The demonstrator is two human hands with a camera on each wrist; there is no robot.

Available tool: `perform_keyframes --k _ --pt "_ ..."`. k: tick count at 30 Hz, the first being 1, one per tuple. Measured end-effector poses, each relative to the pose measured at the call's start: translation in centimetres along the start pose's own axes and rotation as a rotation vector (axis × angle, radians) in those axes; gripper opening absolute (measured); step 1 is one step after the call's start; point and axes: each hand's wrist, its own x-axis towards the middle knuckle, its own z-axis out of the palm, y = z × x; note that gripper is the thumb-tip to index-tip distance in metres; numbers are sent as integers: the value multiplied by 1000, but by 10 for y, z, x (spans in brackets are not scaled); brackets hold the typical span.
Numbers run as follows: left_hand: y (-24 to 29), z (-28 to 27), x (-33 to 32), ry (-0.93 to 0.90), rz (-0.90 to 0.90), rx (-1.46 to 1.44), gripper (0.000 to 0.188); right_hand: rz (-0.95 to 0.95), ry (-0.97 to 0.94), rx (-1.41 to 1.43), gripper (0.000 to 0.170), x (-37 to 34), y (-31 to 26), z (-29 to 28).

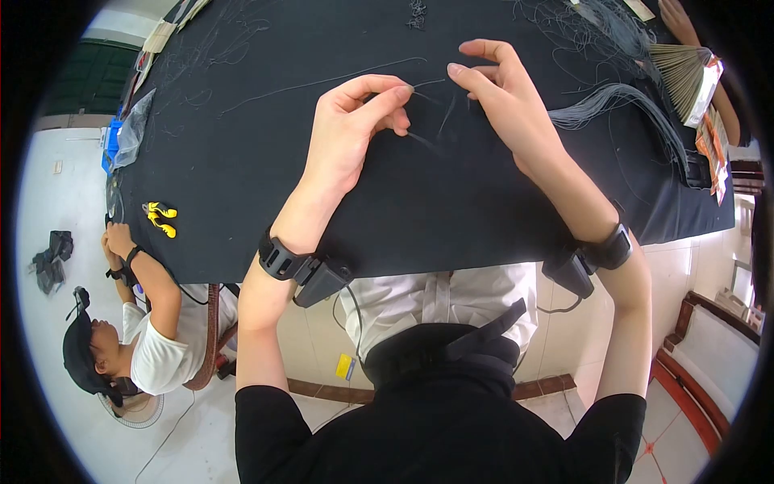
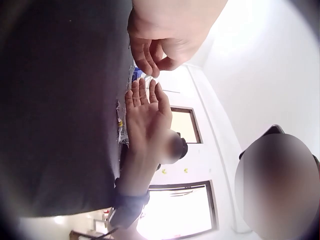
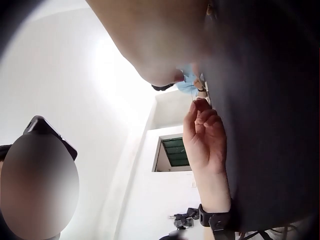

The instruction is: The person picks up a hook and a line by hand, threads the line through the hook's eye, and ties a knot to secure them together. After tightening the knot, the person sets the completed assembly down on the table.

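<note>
Over the black cloth, my left hand [image 1: 351,121] pinches a thin grey cord [image 1: 430,82] between thumb and forefinger. A short end sticks out toward the right, and another grey strand [image 1: 421,142] extends below the fingers. My right hand [image 1: 516,109] is held just to the right, thumb and forefinger apart, with nothing visible between them. Blurred strands hang in the gap between the hands. In the left wrist view, the right palm [image 2: 147,120] faces the left hand with its fingers extended. A longer loose cord [image 1: 322,80] lies on the cloth behind the left hand.
A grey cord bundle [image 1: 613,95] lies at the right, near a fanned stack of cards [image 1: 679,81]. Yellow-handled pliers [image 1: 161,218] lie at the left, with a plastic bag [image 1: 134,133] at the edge. Another person [image 1: 173,355] sits at the left; a further arm [image 1: 680,22] shows top right.
</note>
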Motion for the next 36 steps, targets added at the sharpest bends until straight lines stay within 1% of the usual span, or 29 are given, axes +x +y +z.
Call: perform_keyframes --k 2,5,8,9,12,16,20,23,25,28,29,32,36 --pt "0 1 0 -3 -8 44 12 -129 55 -47 37 2 4 1" --pt "1 2 0 5 -39 91 13 -312 -95 -187 30 7 6 1" --pt "3 2 -1 5 -42 113 14 -216 -262 -193 25 4 -3 -2" --pt "3 2 -1 0 -47 129 14 -251 -246 -157 22 5 -1 0" --pt "5 5 -2 14 -52 125 13 -166 -251 -65 19 4 -6 -2" --pt "9 2 -1 32 -116 83 13 -263 -20 23 14 15 1 -8" --pt "10 -5 2 55 -174 27 14 -206 148 162 12 29 3 -22" --pt "11 -10 4 19 -197 -63 14 -165 212 262 14 37 6 -30" --pt "8 -15 7 -16 -209 -75 14 -155 267 312 16 42 8 -35" --pt "5 -17 10 -36 -224 -112 13 -168 310 583 17 47 8 -38" --pt "4 -16 11 -38 -228 -127 12 -150 279 686 18 47 8 -40" --pt "2 -18 11 -93 -229 -117 12 -72 272 898 16 49 1 -46" --pt "0 -20 13 -105 -219 -132 12 -113 241 868 14 57 0 -61"
